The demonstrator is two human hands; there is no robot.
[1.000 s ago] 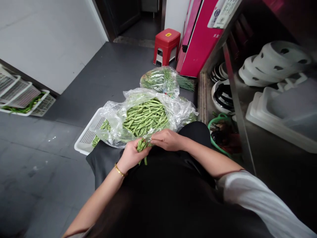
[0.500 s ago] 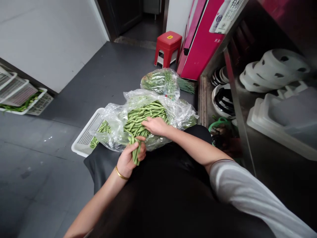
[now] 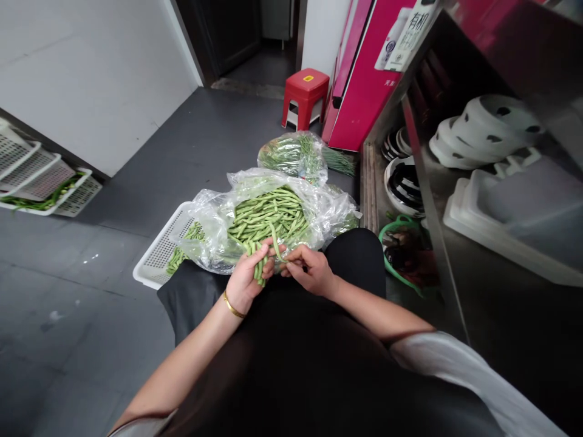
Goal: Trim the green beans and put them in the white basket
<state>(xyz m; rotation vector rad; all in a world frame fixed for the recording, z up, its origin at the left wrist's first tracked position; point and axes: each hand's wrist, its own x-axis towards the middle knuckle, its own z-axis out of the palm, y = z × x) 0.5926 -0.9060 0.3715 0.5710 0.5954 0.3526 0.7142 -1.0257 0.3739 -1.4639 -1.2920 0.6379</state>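
My left hand (image 3: 248, 274) is closed round a small bunch of green beans (image 3: 260, 270), their ends poking out above and below the fist. Close beside it, my right hand (image 3: 312, 270) pinches the lower end of one single green bean (image 3: 276, 241), which stands up beside the left fingertips. Just beyond both hands lies an opened clear plastic bag (image 3: 214, 209) with a heap of green beans (image 3: 268, 212) in it. To its left, partly under the plastic, a white perforated basket (image 3: 157, 249) holds more green beans (image 3: 184, 246).
Behind the bag lies another clear bag of greens (image 3: 291, 152). A red stool (image 3: 306, 97) stands near the doorway. On the right are a metal shelf (image 3: 428, 182) with white containers and a green basket (image 3: 398, 276). Stacked white baskets (image 3: 40, 167) stand at left.
My right hand has come back from the heap in the bag, towards my left hand, and now has a single bean in its fingers. My left hand has shifted slightly up and right.
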